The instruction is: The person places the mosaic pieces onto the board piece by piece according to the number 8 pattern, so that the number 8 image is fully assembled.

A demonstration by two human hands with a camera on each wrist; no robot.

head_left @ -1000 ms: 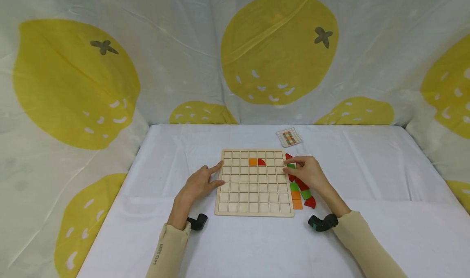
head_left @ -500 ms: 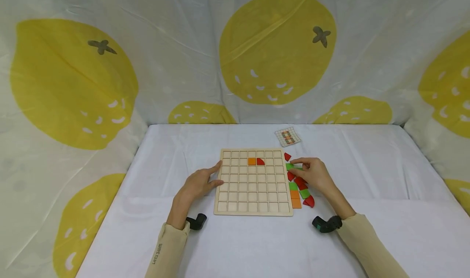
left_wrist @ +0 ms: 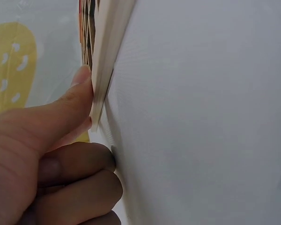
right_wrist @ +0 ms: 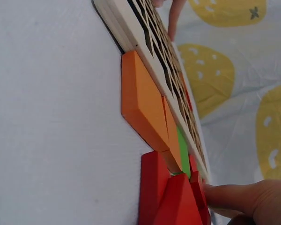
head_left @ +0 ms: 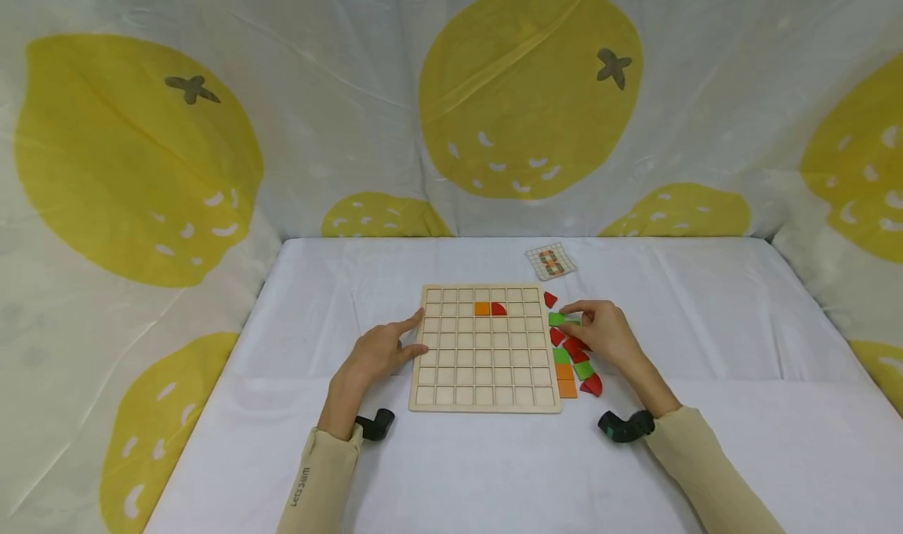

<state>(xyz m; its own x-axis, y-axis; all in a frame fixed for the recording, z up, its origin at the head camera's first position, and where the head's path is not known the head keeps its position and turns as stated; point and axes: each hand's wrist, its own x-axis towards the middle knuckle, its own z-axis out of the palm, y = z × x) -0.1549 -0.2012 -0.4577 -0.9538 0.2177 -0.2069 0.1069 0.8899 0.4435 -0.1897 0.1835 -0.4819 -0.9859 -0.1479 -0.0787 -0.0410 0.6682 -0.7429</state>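
A wooden grid board (head_left: 447, 373) lies on the table, bearing an orange square tile (head_left: 482, 309) and a red quarter-round tile (head_left: 498, 309) in neighbouring cells. My left hand (head_left: 377, 351) touches the board's left edge with thumb and forefinger spread; in the left wrist view, the other fingers are curled beneath the thumb (left_wrist: 68, 110). My right hand (head_left: 605, 332) is at the loose tiles beside the board. Its thumb and forefinger lie about a green square tile (head_left: 556, 319) and a second green piece partly hidden behind them; whether they pinch either is unclear. The right wrist view shows only part of that hand.
Along the board's right side lie red pieces (head_left: 575, 351), green squares (head_left: 583, 370) and orange squares (head_left: 567, 389). A small pattern card (head_left: 550, 262) rests behind the board. Black wrist cameras (head_left: 625, 426) project near both wrists. A lemon-print cloth (head_left: 487, 142) hangs at the back.
My right hand has drawn back to the right from the board's edge, bringing the red piece and green square there into fuller view. My left hand stays at the board's left edge.
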